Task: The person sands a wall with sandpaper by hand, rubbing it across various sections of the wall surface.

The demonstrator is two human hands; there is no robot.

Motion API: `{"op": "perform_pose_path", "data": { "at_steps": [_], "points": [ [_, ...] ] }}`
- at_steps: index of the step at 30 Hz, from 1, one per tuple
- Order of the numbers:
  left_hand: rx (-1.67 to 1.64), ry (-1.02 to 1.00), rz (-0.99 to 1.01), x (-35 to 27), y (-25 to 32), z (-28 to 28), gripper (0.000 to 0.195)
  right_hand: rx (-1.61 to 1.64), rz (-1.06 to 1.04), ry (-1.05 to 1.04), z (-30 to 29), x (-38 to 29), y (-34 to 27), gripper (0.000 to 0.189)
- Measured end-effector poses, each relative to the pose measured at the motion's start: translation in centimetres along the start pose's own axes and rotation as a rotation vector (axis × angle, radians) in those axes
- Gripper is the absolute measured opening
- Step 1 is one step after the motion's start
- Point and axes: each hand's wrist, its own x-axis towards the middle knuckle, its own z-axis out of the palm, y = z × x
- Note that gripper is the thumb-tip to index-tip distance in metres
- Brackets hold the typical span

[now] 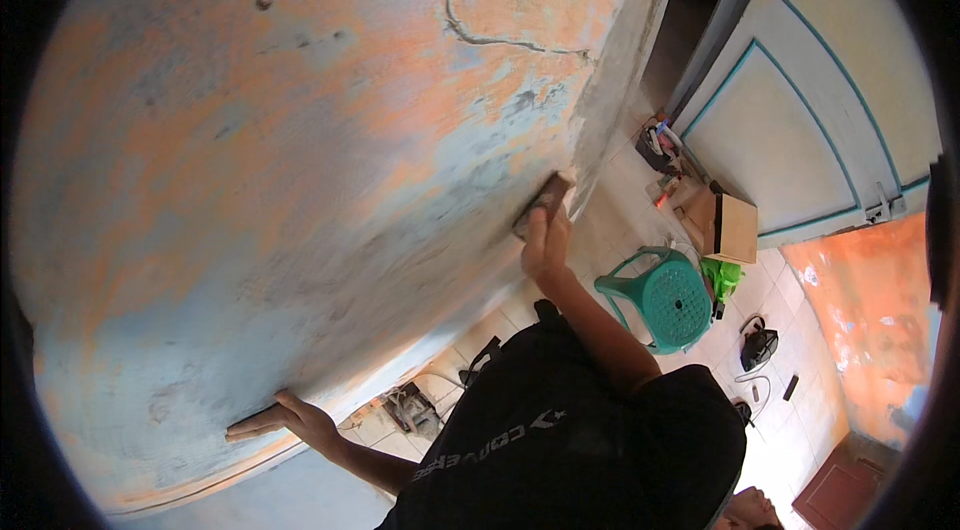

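Before me rises a plaster wall [285, 177] with patchy orange, pale blue and grey paint. A crack [487, 41] runs through its upper part, and a bare grey strip [607, 87] borders its edge. My right hand [547, 241] grips a small brown block [553, 192], which looks like a sanding block, against the wall near that edge. Farther left, my left hand [292, 421] rests on the wall with its fingers stretched out. No tool shows in it. The wall side of both hands is hidden.
A green plastic stool [675, 301] stands on the tiled floor [776, 290] beside a cardboard box [731, 226]. Past the box is a panelled door [780, 132]. Tools [412, 410] lie below the wall. Part of another person [750, 509] shows at the bottom.
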Motion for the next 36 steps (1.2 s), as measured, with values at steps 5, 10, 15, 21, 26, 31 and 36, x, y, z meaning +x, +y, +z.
{"op": "perform_pose_path", "data": {
  "at_steps": [5,10,15,21,26,31,36],
  "points": [
    [-0.026,-0.113,-0.176,0.2,0.0,-0.7,0.093,0.023,-0.565,-0.014,0.4,0.6,1.0,0.031],
    [-0.119,-0.252,-0.214,0.4,-2.7,-0.8,0.088,-0.069,-0.443,0.107,0.5,0.2,6.4,0.034],
    [-0.099,-0.145,-0.082,0.5,-3.8,-0.7,0.083,0.282,0.314,0.207,0.8,-0.7,9.2,0.045],
    [-0.123,-0.095,-0.109,0.2,-1.9,-0.9,0.085,0.546,0.956,0.240,1.0,-1.7,15.8,0.035],
    [0.017,-0.024,-0.021,0.4,-0.5,-0.4,0.093,0.853,1.413,0.027,3.1,-5.0,18.8,0.034],
    [0.093,0.079,0.050,0.3,-0.1,0.0,0.097,0.725,1.299,0.159,2.4,-3.0,15.2,0.033],
    [0.080,0.070,0.009,-0.1,-1.5,-0.3,0.094,0.539,0.851,0.207,-0.1,0.1,14.6,0.031]
  ]
}}
